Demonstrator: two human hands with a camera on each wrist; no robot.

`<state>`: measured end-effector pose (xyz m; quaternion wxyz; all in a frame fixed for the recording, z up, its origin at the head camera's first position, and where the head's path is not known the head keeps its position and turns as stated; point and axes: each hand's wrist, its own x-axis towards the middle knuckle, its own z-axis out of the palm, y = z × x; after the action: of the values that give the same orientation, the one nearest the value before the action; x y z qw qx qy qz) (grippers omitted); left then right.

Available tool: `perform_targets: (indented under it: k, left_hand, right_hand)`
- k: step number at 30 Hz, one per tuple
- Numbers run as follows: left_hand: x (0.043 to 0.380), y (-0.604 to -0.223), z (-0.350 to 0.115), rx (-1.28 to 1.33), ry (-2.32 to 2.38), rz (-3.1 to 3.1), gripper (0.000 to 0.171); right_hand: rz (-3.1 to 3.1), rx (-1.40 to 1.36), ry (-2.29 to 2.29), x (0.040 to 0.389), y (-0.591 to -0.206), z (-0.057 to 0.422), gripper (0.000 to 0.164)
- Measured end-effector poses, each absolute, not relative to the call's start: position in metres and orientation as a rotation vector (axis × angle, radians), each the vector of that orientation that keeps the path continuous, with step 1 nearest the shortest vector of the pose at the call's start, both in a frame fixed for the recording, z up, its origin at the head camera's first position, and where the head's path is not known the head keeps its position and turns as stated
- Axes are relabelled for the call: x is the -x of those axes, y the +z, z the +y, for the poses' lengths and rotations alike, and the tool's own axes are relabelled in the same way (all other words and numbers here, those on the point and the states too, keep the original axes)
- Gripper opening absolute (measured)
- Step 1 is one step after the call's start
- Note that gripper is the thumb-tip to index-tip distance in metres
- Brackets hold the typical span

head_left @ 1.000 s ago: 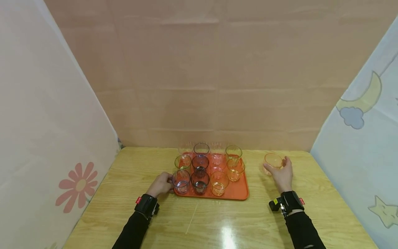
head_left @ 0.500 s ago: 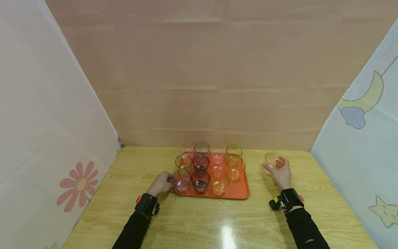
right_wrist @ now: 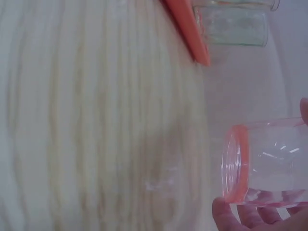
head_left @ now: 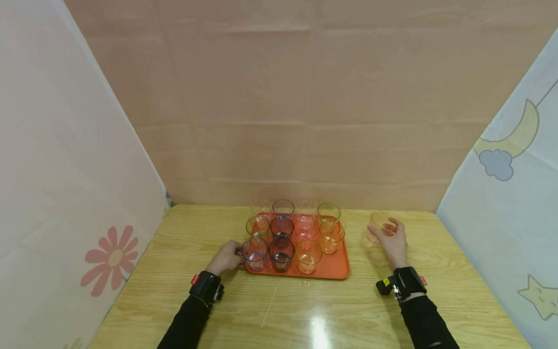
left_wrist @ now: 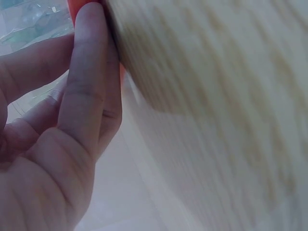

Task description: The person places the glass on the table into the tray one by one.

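Observation:
My left hand (head_left: 226,258) is at the left edge of an orange tray (head_left: 334,267), beside a purple-tinted glass (head_left: 255,256). In the left wrist view, the fingers (left_wrist: 86,62) press together at the tray's orange rim (left_wrist: 77,10), with glasses partly visible behind. My right hand (head_left: 394,248) holds a pale orange glass (head_left: 377,222) to the right of the tray. That glass (right_wrist: 269,159) is upright, fingers and thumb around its side. Its base looks slightly raised over the table, though the exact gap is hard to tell.
Several tinted glasses stand in rows on the tray, including a dark glass (head_left: 281,257), a yellow glass (head_left: 308,259) and a green glass (head_left: 257,227). The tray's front right corner shows bare orange. A brown backdrop (head_left: 305,121) stands behind the wooden table (head_left: 348,310).
The right hand has raised the orange glass a little and shifted it slightly left. My left hand stays at the tray's left edge, and the glasses on the tray keep their places.

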<state>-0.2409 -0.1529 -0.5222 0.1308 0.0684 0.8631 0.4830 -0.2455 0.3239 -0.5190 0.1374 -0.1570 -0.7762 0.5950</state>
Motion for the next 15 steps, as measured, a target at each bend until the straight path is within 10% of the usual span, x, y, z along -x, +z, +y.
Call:
perform_targets:
  k: [15]
  left_hand:
    - [0.24,-0.524,-0.151,-0.172,1.403,2.52,0.015]
  right_hand:
    - [-2.313,0.119,1.71,0.224,-0.493,0.301,0.081]
